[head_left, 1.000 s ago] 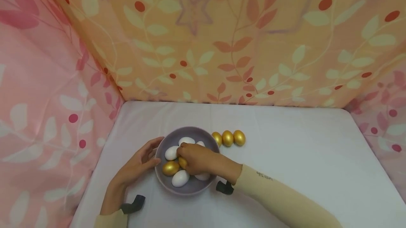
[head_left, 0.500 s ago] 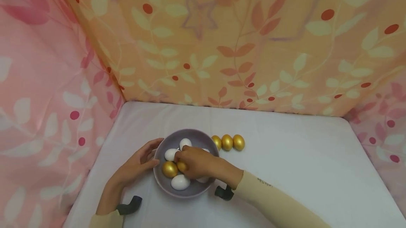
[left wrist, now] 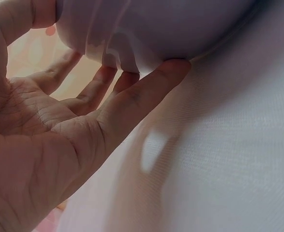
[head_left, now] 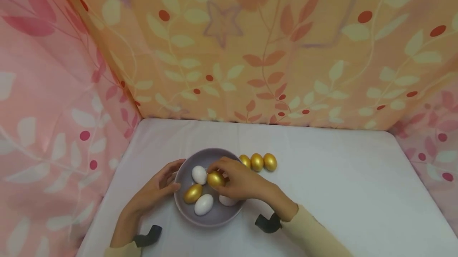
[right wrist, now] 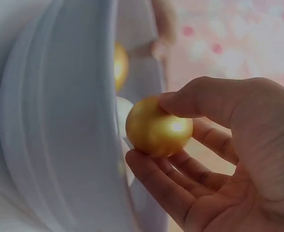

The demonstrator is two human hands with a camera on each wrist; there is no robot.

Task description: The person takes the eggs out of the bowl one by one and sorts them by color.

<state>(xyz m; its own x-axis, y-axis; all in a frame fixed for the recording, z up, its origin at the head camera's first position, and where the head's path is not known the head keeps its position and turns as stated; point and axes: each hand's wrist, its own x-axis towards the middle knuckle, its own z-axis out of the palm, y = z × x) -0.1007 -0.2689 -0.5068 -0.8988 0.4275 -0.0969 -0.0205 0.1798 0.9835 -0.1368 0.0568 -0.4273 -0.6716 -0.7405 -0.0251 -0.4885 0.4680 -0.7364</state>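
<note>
A grey-purple bowl (head_left: 214, 218) sits on the white table near its left front. Inside lie a gold egg (head_left: 193, 193) and white eggs (head_left: 203, 204). My right hand (head_left: 236, 179) pinches another gold egg (head_left: 216, 179) between thumb and fingers, lifted just above the bowl; the right wrist view shows that gold egg (right wrist: 158, 127) beside the bowl's wall (right wrist: 54, 130). My left hand (head_left: 157, 187) rests against the bowl's left side, fingers straight, fingertips (left wrist: 173, 67) touching the bowl's underside (left wrist: 151, 29).
Three gold eggs (head_left: 257, 162) stand in a row on the table (head_left: 340, 185) just right of the bowl. Patterned pink and orange cloth walls (head_left: 250, 50) close off the back and both sides.
My right hand has risen out of the bowl's contents with a gold egg pinched in it and drawn slightly right. The left hand stays on the bowl.
</note>
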